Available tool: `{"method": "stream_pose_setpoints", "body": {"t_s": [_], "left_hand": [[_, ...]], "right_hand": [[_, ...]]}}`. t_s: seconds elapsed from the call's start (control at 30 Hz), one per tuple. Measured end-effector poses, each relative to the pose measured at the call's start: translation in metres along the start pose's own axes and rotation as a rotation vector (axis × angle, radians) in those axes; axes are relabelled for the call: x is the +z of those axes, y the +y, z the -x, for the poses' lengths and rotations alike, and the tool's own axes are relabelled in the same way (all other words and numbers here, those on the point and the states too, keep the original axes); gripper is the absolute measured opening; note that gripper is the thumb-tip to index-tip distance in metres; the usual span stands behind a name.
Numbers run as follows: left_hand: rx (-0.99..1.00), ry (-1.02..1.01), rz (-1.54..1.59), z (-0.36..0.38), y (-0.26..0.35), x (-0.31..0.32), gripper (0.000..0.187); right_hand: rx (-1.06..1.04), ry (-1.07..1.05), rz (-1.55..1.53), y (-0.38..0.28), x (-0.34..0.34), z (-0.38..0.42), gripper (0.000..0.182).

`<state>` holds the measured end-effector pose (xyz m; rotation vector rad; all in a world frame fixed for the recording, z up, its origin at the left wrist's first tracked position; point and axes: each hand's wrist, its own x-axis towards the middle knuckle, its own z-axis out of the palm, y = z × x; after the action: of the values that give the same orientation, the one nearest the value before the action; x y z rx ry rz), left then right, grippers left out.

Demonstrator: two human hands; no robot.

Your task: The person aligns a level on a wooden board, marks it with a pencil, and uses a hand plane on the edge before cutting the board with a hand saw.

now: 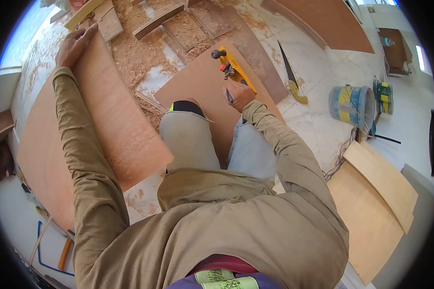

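Here the plane (233, 66), yellow with a black knob at its far end, sits on a brown board (197, 91) lying flat on the floor, ahead of the person's knees. The right hand (238, 95) closes around the plane's rear handle, fingers wrapped tight on it. The left hand (74, 44) lies spread, palm down, on the far edge of a large plywood sheet (106, 125) that stands tilted at the person's left side; it grips nothing, only presses flat. Shavings (135, 48) cover the floor between the sheet and the board, with offcuts (156, 20) among them. To the right of the board a handsaw (291, 74) lies on the pale floor, yellow handle toward the person. Farther right stands a bucket (350, 104), and near it pale panels (376, 192) lie stacked.
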<state>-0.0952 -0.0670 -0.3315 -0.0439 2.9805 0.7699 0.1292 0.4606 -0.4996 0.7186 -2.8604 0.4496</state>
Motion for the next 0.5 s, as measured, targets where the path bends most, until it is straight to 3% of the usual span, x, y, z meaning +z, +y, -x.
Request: {"method": "stream_pose_setpoints", "body": {"t_s": [0.1, 0.2, 0.3, 0.33, 0.4, 0.47, 0.5], "left_hand": [[-0.091, -0.092, 0.078, 0.001, 0.0, -0.005, 0.062], [-0.056, -0.066, 0.036, 0.002, 0.002, -0.007, 0.059], [-0.064, 0.047, 0.202, -0.006, -0.013, 0.01, 0.053], [-0.082, 0.025, 0.2, -0.005, -0.014, 0.009, 0.052], [-0.149, -0.05, 0.118, -0.007, -0.026, -0.005, 0.051], [-0.228, 0.075, 0.119, 0.012, 0.009, -0.005, 0.051], [-0.185, 0.045, 0.124, 0.008, -0.004, -0.008, 0.054]], "right_hand": [[-0.027, -0.295, 0.055, 0.011, 0.03, 0.034, 0.015], [0.001, -0.584, 0.102, -0.007, 0.017, 0.044, 0.022], [-0.029, -0.14, -0.165, 0.001, -0.013, 0.044, 0.034], [0.155, 0.023, -0.23, 0.019, -0.029, 0.045, 0.04], [0.542, 0.151, -0.028, 0.107, -0.031, 0.076, 0.037], [0.841, -0.051, 0.345, 0.243, 0.015, 0.161, 0.051], [1.062, -0.264, 0.297, 0.274, -0.001, 0.177, 0.065]]}}
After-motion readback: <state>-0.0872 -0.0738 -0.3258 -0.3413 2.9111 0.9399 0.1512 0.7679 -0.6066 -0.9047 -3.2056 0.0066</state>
